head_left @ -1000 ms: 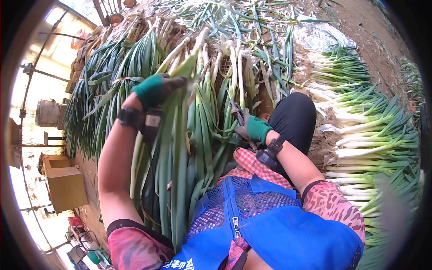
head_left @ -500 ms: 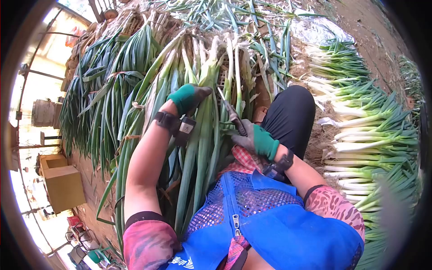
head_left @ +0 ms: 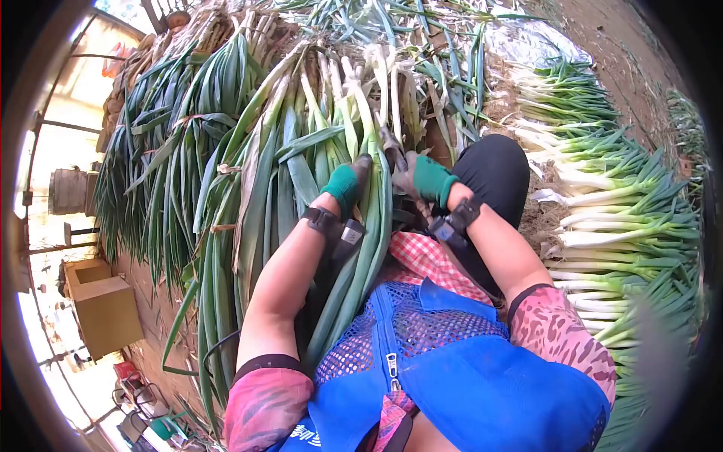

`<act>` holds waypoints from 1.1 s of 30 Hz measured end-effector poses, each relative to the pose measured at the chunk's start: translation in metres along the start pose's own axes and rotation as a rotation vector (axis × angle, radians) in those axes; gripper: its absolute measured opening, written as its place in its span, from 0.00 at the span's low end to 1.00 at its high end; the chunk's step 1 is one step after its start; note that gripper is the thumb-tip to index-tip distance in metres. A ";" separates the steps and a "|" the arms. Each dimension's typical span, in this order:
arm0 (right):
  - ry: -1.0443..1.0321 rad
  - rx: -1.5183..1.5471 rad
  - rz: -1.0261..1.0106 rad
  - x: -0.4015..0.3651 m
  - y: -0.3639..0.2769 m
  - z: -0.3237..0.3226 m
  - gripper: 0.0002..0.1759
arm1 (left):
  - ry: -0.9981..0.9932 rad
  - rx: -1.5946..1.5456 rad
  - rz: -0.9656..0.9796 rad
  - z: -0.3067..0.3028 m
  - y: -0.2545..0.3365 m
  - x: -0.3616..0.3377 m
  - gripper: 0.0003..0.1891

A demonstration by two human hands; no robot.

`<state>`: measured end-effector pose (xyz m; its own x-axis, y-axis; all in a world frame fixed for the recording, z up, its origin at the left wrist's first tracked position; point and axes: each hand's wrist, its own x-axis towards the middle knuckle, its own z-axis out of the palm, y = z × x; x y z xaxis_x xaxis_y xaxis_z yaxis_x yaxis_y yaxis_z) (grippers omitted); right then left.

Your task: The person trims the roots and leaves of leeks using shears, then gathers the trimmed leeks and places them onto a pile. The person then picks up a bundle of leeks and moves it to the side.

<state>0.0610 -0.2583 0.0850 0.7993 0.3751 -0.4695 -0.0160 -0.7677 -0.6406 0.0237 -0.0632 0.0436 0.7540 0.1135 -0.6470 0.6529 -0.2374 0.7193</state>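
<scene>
My left hand (head_left: 351, 183), in a green glove with dark fingers, is closed around a leek (head_left: 364, 124) at the lower end of its pale stalk. The long leaves of that leek run down past my wrist toward the blue vest. Close beside it on the right, my right hand (head_left: 423, 177) wears a matching glove and is closed on a dark-handled tool (head_left: 392, 148). The tool points up toward the pale stalks, its tip hard to make out among them. More leeks (head_left: 309, 102) lie side by side above and left of my hands.
Tied leek bundles (head_left: 211, 120) are piled at the left. Along the right runs a long row of trimmed leeks (head_left: 595, 233), white ends toward me. My bent knee (head_left: 493, 177) stands right of my right hand. A cardboard box (head_left: 109, 316) sits at the far left.
My left hand has shifted right and slightly down with the leek, closer to my right hand. My right hand has moved up, raising the tool toward the pale stalks.
</scene>
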 end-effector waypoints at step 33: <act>0.021 -0.398 -0.065 0.099 -0.031 -0.032 0.28 | -0.138 -0.284 0.038 0.015 0.002 -0.044 0.31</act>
<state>0.1597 -0.2144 0.0781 0.8031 0.4218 -0.4209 0.2655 -0.8857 -0.3809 -0.0096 -0.0835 0.0697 0.7742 -0.0270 -0.6324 0.6329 0.0425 0.7730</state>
